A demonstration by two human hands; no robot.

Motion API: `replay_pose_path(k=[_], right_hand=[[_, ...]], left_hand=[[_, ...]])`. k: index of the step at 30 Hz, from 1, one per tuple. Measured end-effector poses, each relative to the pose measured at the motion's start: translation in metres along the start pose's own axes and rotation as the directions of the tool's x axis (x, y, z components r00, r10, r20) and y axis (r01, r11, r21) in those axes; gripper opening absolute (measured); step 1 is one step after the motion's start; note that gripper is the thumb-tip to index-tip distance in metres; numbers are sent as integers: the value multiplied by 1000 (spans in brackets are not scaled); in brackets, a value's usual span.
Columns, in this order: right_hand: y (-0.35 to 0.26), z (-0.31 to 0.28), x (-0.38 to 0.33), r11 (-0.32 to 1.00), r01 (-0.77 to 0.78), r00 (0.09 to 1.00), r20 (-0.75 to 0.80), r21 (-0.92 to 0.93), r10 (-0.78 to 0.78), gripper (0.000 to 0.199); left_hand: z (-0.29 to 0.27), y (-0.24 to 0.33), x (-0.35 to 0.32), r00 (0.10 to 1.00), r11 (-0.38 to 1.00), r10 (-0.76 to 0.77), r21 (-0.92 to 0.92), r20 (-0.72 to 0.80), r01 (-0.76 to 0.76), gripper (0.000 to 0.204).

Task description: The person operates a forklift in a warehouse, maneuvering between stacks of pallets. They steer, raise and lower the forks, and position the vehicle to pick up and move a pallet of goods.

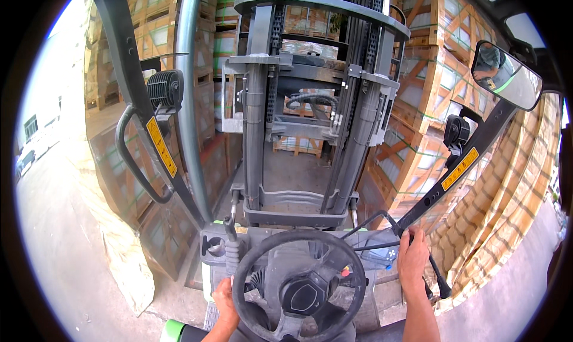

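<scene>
I sit at the controls of a forklift, behind a black steering wheel. My left hand is closed at the wheel's left rim, its fingertips partly hidden. Just ahead of it a lever with a ribbed grey boot rises from the dashboard. Out to the right, my right hand has its fingers curled around a black control lever near the foot of the front pillar. Below that hand, another lever ends in a black knob. The grey mast stands upright straight ahead.
Stacked wooden crates line the right side, and more wooden crates line the left, beside a metal post. A crate shows through the mast. A tan tarp hangs at right. A mirror hangs upper right.
</scene>
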State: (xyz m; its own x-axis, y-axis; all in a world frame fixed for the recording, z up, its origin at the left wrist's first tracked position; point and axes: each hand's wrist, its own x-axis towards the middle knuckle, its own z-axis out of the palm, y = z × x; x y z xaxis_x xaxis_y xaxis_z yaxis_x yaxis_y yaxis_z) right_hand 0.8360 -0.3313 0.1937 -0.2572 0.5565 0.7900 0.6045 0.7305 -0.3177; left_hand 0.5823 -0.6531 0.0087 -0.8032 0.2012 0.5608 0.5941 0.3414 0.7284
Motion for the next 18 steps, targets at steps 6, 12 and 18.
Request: replay_pose_path(k=[6,12,18], right_hand=[[-1,-2,-7,1000,-9,1000,0,-12,9,18],[4,-3,-13,1000,2,1000,-16,-14,-3,18],[3,-4,-21,1000,9,1000,-16,17,-8,17]], left_hand=[[-1,-2,-2,1000,1000,1,-2,-1,-1,32],[1,0,-3,1000,1000,4,-23,-4,-5,30],[6,-16,-8,1000,997,6,-78,-20,-8,25]])
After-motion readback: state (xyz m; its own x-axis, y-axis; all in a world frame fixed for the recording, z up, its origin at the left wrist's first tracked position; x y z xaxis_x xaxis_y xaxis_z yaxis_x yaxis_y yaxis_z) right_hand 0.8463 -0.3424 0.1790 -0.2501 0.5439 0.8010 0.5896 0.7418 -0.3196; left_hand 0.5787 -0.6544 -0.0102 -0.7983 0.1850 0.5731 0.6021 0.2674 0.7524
